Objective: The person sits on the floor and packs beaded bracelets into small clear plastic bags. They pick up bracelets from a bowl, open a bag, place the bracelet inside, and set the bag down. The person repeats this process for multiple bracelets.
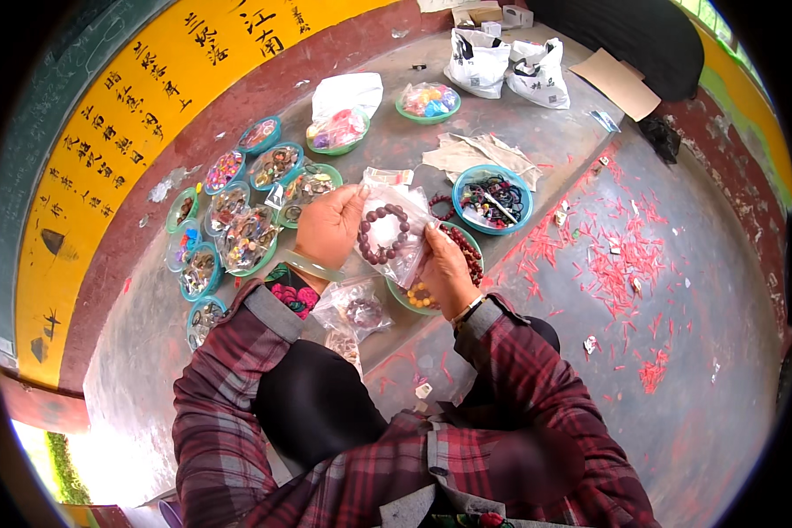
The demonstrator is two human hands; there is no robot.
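In front of me a clear plastic bag (407, 266) carries a dark reddish-brown bead bracelet (366, 239), spread in a ring. My left hand (327, 227) pinches the bag's upper left edge between thumb and fingers. On the other side, my right hand (450, 271) grips its right edge, thumb uppermost. Whether the bracelet lies inside the bag or on top of it, I cannot tell. Just below are more clear bags (354, 310), one with a dark bracelet in it. Behind my right hand, partly hidden, sits a green bowl (404, 299) of red and yellow bead strings.
Several bowls of trinkets stand to the left, such as a blue bowl (204, 295). A blue basin (521, 220) of dark cords is beyond my right hand, beside a beige cloth (480, 157). White bags (478, 63) stand at the back. Red paper scraps (625, 264) litter the right floor.
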